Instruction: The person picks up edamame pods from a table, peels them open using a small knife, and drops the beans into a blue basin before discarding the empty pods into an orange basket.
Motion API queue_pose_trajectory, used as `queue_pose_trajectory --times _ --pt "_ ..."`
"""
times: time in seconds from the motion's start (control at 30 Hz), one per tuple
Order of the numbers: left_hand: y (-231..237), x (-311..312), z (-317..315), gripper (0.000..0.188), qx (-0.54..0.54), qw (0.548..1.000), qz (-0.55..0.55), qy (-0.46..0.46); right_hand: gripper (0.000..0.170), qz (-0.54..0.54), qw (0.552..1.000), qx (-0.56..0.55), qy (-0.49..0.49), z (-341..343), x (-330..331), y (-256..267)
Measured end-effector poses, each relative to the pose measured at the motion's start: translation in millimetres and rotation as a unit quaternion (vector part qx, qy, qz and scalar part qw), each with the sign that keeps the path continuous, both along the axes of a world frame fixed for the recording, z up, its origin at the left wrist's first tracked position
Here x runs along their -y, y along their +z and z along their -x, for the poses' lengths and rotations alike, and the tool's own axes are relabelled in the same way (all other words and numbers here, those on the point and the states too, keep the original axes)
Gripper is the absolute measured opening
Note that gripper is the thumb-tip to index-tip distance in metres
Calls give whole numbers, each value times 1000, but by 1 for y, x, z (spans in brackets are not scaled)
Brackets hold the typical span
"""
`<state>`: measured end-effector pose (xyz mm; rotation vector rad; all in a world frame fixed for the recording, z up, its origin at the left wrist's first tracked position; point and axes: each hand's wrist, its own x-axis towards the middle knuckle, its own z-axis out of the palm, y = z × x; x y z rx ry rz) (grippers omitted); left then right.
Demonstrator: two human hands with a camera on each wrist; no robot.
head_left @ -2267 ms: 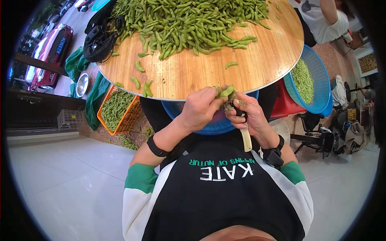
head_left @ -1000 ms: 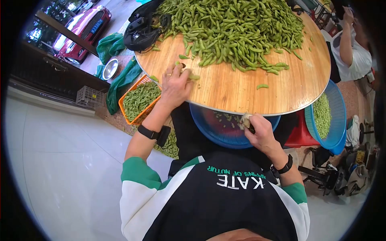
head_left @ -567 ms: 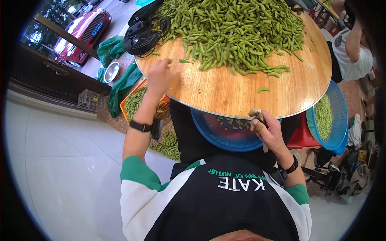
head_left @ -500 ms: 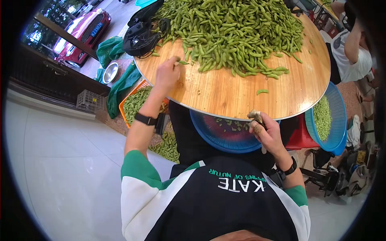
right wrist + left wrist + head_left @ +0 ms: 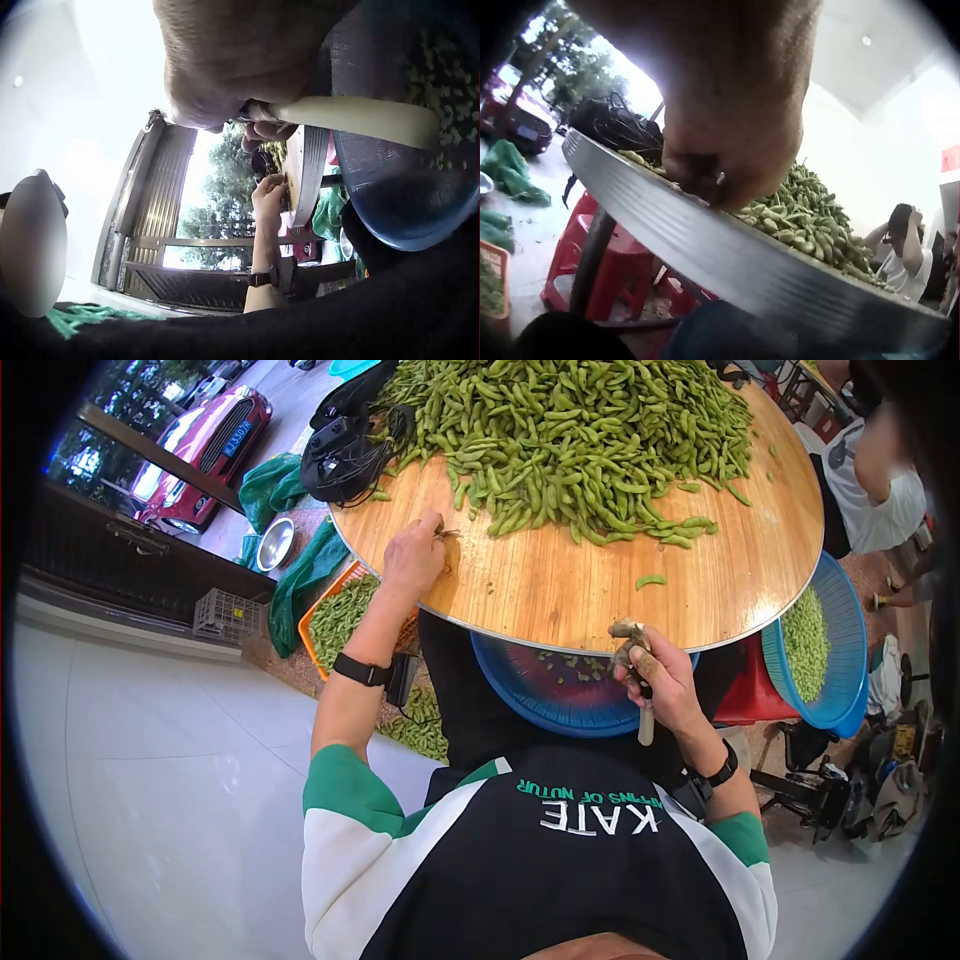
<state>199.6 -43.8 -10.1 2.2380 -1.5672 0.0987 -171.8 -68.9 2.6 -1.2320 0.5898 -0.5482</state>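
Note:
In the head view my left hand (image 5: 412,558) is low over the left side of the round wooden table (image 5: 560,595). Its fingertips pinch a small green soybean pod (image 5: 277,179), seen best in the right wrist view. My right hand (image 5: 668,680), at the table's near edge, grips a small tool by its cream handle (image 5: 352,118); the working end is hidden in the fingers. Greyish, soiled coverings wrap the thumb and forefinger. A big heap of soybean pods (image 5: 590,450) covers the table's far part. One loose pod (image 5: 650,581) lies nearer me.
A blue basin (image 5: 540,705) with shelled beans sits below the table edge. Pods fill an orange crate (image 5: 308,625) at left; shelled beans fill a blue basket (image 5: 850,650) at right. A black bag with cables (image 5: 345,460) lies on the table's left edge. Another person sits far right.
My hands, earlier together around a pod at the table edge, have parted. The left has moved to the table's left side, where several loose pods are gone. The right still holds the tool.

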Motion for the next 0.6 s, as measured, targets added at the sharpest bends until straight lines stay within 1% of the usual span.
queue_pose_trajectory --times 0.03,0.1,0.13,0.2,0.23,0.3,0.33,0.4,0.43,0.47,0.5,0.53,0.57,0.6 --pt "0 -1 0 18 -1 1000 -1 0 35 -1 1000 -1 0 0 -1 -3" --pt "3 -1 2 16 -58 997 22 -36 34 -15 1000 2 -2 -1 -1 -7" --pt "6 0 5 16 -57 997 23 -37 34 -14 1000 3 -3 -1 0 -7" --pt "9 0 14 14 -71 997 32 -8 34 -27 1000 9 -7 1 -2 -9" --pt "4 1 13 14 -72 997 32 -9 34 -27 1000 8 -8 1 -2 -10" --pt "-5 4 11 17 15 996 76 -44 34 -40 999 8 -12 2 -1 -10" --pt "-7 5 11 17 15 996 77 -45 34 -39 999 8 -14 2 -1 -9" --pt "-10 8 18 18 -18 994 91 -52 35 -83 996 30 -18 1 -2 -5" --pt "-7 8 29 18 -18 994 91 -56 35 -83 996 31 -23 0 -2 -4" --pt "-5 5 44 17 -188 975 97 -67 37 -81 996 35 -21 -1 -1 -3" --pt "0 1 61 16 -353 928 95 -77 40 -81 996 38 -23 -2 -1 -2" --pt "9 -3 81 16 -358 926 86 -86 40 -85 995 35 -36 -3 -2 -2" --pt "21 -9 104 13 -501 851 80 -133 40 -86 995 47 -28 -6 -3 -1" --pt "30 -13 123 10 -631 752 72 -174 41 -85 995 56 -19 -8 -3 0"
